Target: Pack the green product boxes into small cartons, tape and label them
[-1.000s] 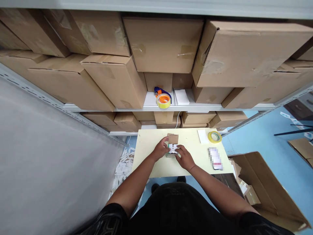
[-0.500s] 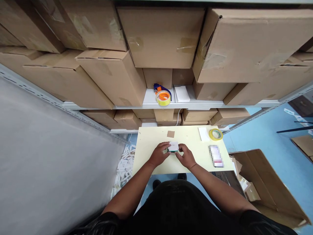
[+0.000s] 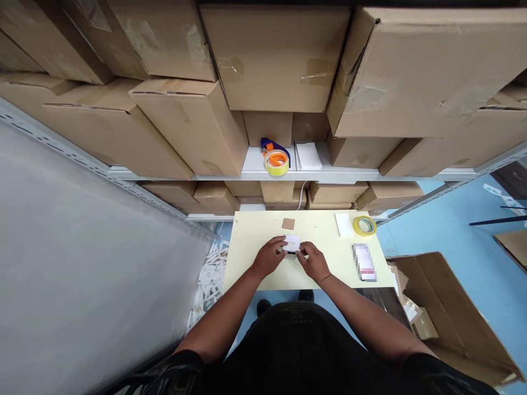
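A small white box (image 3: 292, 243) with faint print on its top is held between my two hands, over the middle of the pale yellow table (image 3: 251, 277). My left hand (image 3: 269, 257) grips its left side with fingers on the top edge and thumb below. On the opposite side, my right hand (image 3: 314, 260) pinches the right edge with thumb and fingertips. The front of the box is darker, and its underside is hidden. Just beyond it lies a small brown cardboard square (image 3: 288, 224).
At the table's right are a white card (image 3: 343, 225), a yellow tape roll (image 3: 364, 226) and a phone (image 3: 364, 262). A tape dispenser (image 3: 276, 159) and a white stack (image 3: 308, 156) sit on the shelf among cardboard boxes. A big open carton (image 3: 448, 307) stands right; paper scraps (image 3: 209, 274) lie left.
The white box has turned or tilted slightly between my hands; the green strip on its front edge no longer shows. Both hands keep their hold. The view has shifted a little.
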The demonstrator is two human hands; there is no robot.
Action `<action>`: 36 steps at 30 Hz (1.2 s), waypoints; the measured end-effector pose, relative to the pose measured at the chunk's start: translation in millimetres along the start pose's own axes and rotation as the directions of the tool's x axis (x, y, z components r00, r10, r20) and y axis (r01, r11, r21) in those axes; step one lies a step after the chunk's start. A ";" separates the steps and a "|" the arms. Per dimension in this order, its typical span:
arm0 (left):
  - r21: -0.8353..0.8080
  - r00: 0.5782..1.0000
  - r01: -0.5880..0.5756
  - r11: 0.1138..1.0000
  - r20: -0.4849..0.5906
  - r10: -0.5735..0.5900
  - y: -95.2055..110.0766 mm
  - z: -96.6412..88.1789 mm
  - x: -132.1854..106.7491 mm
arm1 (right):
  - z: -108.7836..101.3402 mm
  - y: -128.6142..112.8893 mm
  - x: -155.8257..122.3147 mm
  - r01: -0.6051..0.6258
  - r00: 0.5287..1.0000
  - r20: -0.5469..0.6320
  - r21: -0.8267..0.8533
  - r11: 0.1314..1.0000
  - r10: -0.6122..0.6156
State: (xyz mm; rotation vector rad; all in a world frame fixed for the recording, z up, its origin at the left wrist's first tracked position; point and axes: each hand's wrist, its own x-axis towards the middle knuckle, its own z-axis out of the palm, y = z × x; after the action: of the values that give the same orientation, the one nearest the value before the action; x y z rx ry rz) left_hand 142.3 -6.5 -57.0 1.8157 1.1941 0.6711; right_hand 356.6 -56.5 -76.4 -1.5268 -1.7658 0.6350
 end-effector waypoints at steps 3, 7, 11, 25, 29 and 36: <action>0.042 0.999 -0.033 0.999 0.027 0.032 -2.3 0.1 -0.7 | -1.0 -0.6 0.1 0.030 0.999 0.019 -0.017 0.999 -0.030; 0.120 0.993 -0.113 0.986 0.050 0.108 -4.4 1.5 -5.3 | -1.7 -2.4 -1.3 0.052 0.998 0.036 0.007 0.999 -0.052; 0.063 0.998 -0.069 0.996 0.008 0.069 -5.2 10.7 -17.3 | 2.6 6.2 -6.1 -0.085 0.994 0.070 0.095 0.992 0.079; -0.352 0.897 0.383 0.854 -0.079 -0.435 -20.4 42.5 -27.3 | 37.4 42.8 16.2 -0.347 0.894 0.381 0.261 0.901 0.234; -0.349 0.892 0.373 0.860 -0.120 -0.436 -40.0 10.8 -26.1 | 66.7 24.7 41.2 -0.359 0.878 0.412 0.232 0.904 0.243; -0.280 0.907 0.357 0.891 -0.123 -0.402 -98.3 -73.5 3.4 | 136.1 -16.9 103.8 -0.412 0.869 0.387 0.225 0.883 0.307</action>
State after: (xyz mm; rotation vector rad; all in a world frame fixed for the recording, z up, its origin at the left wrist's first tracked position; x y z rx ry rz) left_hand 40.0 41.6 -104.9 1.2802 1.4621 0.7268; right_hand 235.2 53.3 -129.4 -1.6125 -1.5276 1.3703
